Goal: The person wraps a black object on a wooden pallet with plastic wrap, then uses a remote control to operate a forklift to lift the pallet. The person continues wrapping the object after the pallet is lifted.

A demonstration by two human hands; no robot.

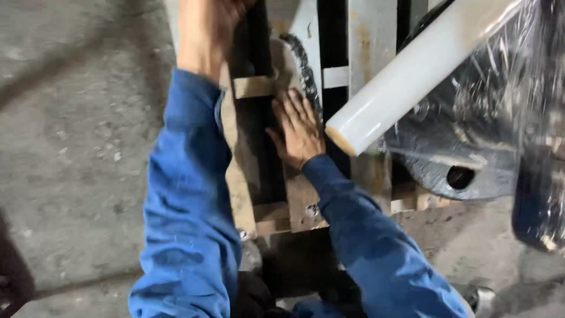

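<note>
Right hand (299, 126) lies flat, fingers spread, on a wooden pallet (244, 194) over concrete floor (76, 147).

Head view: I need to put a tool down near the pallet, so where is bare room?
Bare concrete floor lies left of the left sleeve. Crowded: both hands on the pallet, the film roll and wrapped black part fill the right.

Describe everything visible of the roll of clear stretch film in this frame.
The roll of stretch film is a long, whitish, glossy cylinder on a tan cardboard core, whose end shows at lower left. It slants up to the right, its upper end out of frame, over a film-wrapped dark part. Neither hand touches it; the right hand lies flat close by.
</note>
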